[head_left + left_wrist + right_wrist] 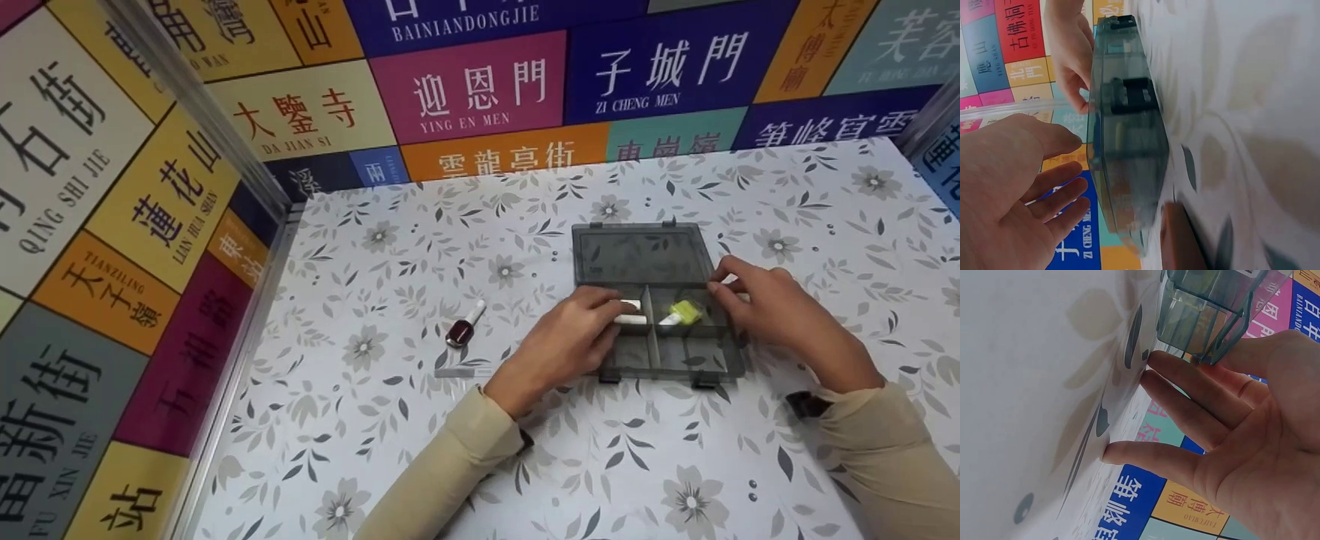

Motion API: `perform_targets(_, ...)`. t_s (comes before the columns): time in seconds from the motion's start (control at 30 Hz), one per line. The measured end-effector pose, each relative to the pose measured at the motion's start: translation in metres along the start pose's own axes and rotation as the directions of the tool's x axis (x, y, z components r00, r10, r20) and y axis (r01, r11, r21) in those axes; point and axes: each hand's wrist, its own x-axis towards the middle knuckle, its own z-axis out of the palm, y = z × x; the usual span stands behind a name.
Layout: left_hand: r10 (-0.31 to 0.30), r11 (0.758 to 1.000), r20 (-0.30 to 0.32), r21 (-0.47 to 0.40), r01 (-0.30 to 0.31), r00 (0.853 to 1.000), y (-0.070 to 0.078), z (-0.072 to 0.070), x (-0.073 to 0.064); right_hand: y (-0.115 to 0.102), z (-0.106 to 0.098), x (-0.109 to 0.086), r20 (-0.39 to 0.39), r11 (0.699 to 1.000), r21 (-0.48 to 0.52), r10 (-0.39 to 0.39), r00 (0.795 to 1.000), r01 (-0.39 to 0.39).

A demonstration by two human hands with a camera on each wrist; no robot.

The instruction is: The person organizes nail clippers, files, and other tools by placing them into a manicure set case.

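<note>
A smoky-grey plastic organizer box [654,352] with compartments lies on the table, its lid [641,255] folded back. My left hand [574,334] reaches over its left side, fingertips at the upper left compartment beside a white bar-shaped item [630,319] and a gold-toned piece [631,305]. In the left wrist view, the thumb and fingers [1058,211] are spread apart at the box wall. My right hand [780,315] pinches the lid's near right corner between thumb and index finger; its other fingertips touch the tablecloth in the right wrist view. A yellow-green item [684,310] lies in the upper right compartment.
A dark red nail polish bottle [460,332] with a white cap lies left of the box. Near it is a flat clear strip [463,372]. The floral tablecloth [690,495] covers the table, with sign-covered panels [480,82] standing behind and at the left.
</note>
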Motion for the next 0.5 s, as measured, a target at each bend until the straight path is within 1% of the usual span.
perform_targets(0.23,-0.031,0.999,-0.003,0.006,0.031,1.000,-0.005,-0.006,-0.014,0.000,0.000,0.001,0.004,1.000,0.002,-0.002,1.000,0.002)
perform_targets(0.37,-0.028,1.000,-0.013,0.014,0.028,1.000,-0.005,-0.008,-0.020,0.000,0.000,0.002,0.016,1.000,0.002,0.010,1.000,-0.010)
perform_targets(0.5,-0.019,1.000,-0.029,0.022,0.020,0.999,-0.006,-0.009,-0.026,0.001,0.000,0.002,0.017,1.000,0.003,0.006,1.000,-0.006)
